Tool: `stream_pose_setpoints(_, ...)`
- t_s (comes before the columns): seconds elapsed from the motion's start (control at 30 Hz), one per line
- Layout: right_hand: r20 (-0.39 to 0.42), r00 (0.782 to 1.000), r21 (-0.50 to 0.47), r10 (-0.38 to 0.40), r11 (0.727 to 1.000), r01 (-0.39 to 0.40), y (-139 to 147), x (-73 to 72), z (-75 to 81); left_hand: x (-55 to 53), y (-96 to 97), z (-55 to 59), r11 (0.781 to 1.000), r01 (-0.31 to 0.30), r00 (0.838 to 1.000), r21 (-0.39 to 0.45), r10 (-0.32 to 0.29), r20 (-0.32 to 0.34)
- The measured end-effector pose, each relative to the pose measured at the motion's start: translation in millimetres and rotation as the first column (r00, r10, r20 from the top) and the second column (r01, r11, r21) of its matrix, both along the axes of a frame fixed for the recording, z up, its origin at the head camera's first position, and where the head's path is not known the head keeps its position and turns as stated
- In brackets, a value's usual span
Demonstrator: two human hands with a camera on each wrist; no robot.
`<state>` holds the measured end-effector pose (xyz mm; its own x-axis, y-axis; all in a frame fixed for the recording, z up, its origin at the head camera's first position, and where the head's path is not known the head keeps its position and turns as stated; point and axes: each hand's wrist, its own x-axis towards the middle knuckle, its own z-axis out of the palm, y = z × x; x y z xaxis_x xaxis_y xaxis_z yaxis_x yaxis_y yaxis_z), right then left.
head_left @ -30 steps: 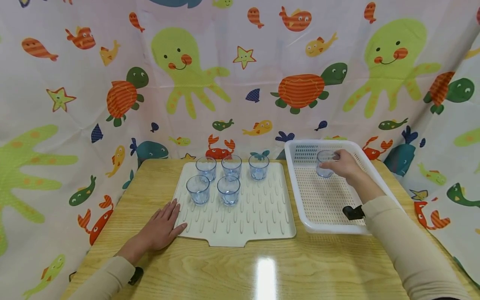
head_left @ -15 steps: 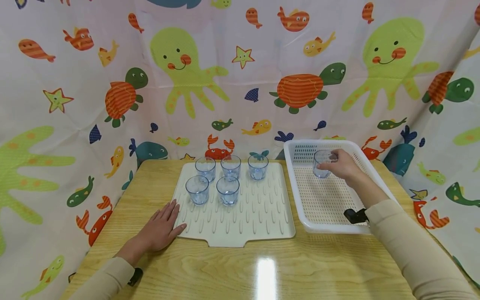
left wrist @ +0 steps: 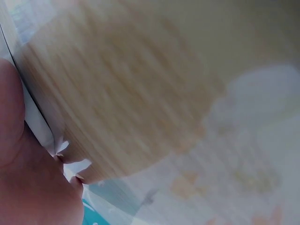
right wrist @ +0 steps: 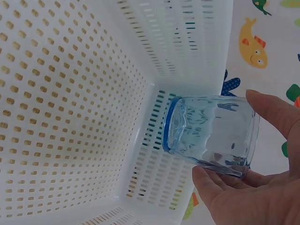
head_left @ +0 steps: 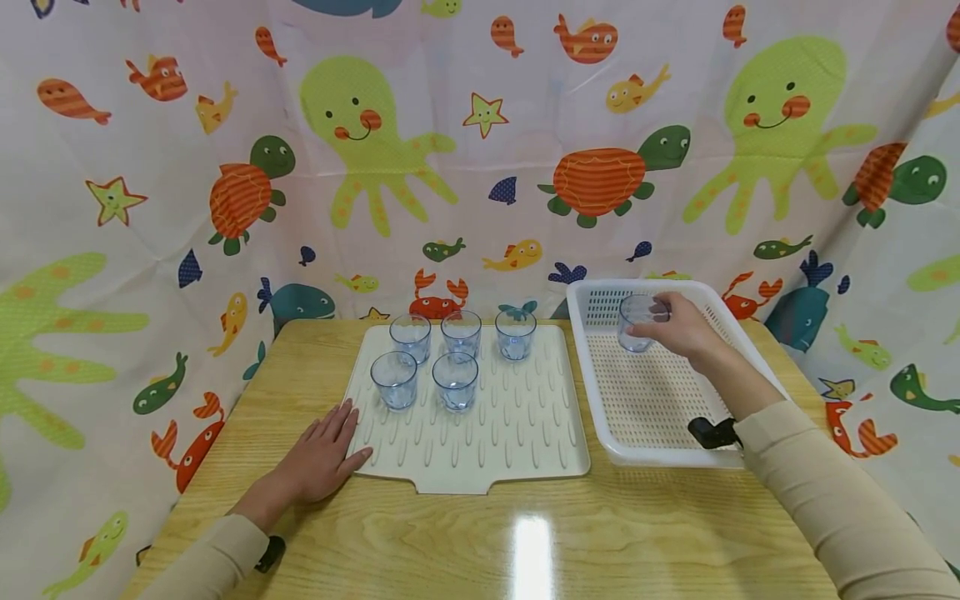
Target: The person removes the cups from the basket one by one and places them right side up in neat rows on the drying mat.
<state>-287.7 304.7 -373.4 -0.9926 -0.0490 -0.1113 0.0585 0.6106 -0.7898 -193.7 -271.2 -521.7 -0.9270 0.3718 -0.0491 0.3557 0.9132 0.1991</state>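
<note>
A clear bluish drinking glass (head_left: 636,323) is in my right hand (head_left: 682,327), gripped between thumb and fingers over the far left part of the white basket. In the right wrist view the same glass (right wrist: 211,133) shows its thick blue base pointing toward the perforated basket floor. My left hand (head_left: 322,454) lies flat with straight fingers on the left edge of the cream draining mat (head_left: 525,450). On that mat stand several matching glasses, among them a front glass (head_left: 456,383) and a back right glass (head_left: 515,335). The left wrist view is mostly blurred wood and curtain beside the hand (left wrist: 37,187).
The white plastic basket (head_left: 615,454) stands right of the mat on a wooden table (head_left: 420,542). A curtain (head_left: 480,200) printed with sea animals hangs behind the table and along both sides.
My right hand has lifted the glass a little and moved it left within the basket. The left hand and the glasses on the mat have stayed put.
</note>
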Motion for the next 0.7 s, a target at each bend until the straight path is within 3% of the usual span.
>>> stream_pose_setpoints(0.7, -0.007, 0.999, 0.036, 0.049, 0.998, -0.049, -16, 12.0, 23.7, -0.4, -1.0, 2.9, 1.000, 0.001, 1.000, 0.003, -0.001, 0.009)
